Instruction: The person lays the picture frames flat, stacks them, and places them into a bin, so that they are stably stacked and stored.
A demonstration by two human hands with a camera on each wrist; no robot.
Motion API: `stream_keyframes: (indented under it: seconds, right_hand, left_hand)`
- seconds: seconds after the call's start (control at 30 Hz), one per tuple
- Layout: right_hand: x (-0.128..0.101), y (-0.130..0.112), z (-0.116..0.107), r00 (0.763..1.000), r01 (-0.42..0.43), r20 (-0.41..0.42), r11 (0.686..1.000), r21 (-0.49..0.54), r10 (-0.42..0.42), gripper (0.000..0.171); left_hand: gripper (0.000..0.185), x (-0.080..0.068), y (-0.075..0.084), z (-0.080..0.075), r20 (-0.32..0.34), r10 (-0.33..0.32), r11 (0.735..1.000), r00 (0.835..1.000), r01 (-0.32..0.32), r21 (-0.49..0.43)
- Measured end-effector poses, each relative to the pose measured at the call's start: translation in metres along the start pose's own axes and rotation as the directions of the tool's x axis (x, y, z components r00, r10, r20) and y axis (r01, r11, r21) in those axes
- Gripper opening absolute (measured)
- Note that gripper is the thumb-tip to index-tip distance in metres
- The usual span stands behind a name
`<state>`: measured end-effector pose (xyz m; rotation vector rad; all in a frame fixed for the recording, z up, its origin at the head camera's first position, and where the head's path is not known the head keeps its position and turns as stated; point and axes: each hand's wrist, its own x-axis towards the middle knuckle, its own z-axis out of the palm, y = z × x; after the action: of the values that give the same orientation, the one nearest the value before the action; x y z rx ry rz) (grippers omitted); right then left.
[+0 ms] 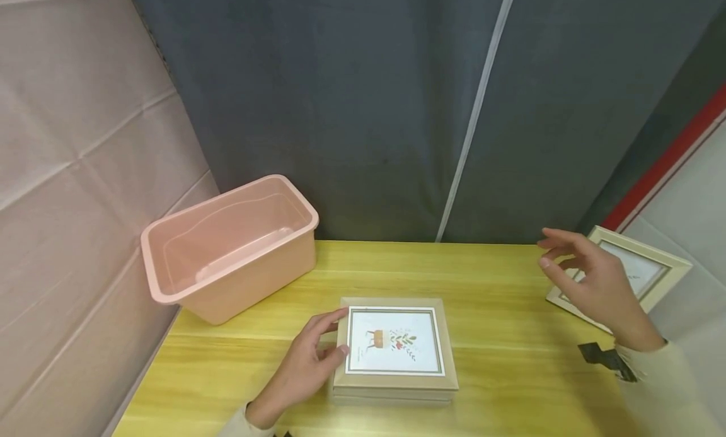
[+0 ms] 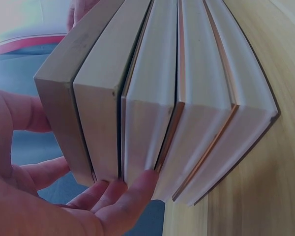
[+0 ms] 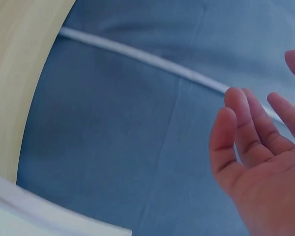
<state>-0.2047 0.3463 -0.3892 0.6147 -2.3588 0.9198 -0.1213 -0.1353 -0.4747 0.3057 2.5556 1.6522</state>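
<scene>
From where I stand, the step in hand looks like placing picture frames one at a time, with the right hand [image 1: 595,282] out by the lone frame [image 1: 641,270] and the left hand [image 1: 309,364] minding the stack of frames [image 2: 152,98]. The right hand's fingers are loosely bent, thumb apart from them, and nothing is between them; whether its heel brushes the lone frame I can't tell. The left hand is spread along the near-left edge of the pile, thumb at the top frame [image 1: 395,342] and fingertips against the side, touching rather than pinching. To my mind, the next move calls for getting the right hand clear without nudging that tilted frame, then lifting just the top frame by its rim while the left hand steadies those below. The pile sits in the front middle of the yellow wooden table [image 1: 499,298], several frames deep, its edges lined up fairly well. The top frame is a pale wood colour with a white inner border, and its picture, a brownish pot on legs with red and green sprigs, lies sideways to me. The lone frame, at the table's right end by the wall, has the same pale rim, its picture mostly covered.
</scene>
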Motion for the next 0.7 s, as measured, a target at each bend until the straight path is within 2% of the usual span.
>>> stream_keyframes:
  seconds: [0.27, 0.43, 0.7]
  right_hand:
    - [0.004, 0.032, -0.023, 0.996, -0.080, -0.042, 0.997, -0.022, 0.079, 0.058]
    - [0.002, 0.050, -0.033, 0.990, -0.126, -0.068, 0.988, -0.087, 0.120, 0.053]
    - [-0.002, 0.075, -0.051, 0.960, -0.279, -0.072, 0.948, -0.153, 0.271, 0.051]
  left_hand:
    - [0.066, 0.000, -0.003, -0.001, 0.003, 0.002, 1.000, 1.000, -0.002, -0.007]
    - [0.065, 0.000, -0.003, -0.003, 0.012, -0.007, 1.000, 1.000, 0.007, -0.012]
    - [0.061, -0.001, -0.004, -0.004, 0.019, 0.022, 1.000, 1.000, -0.022, -0.006]
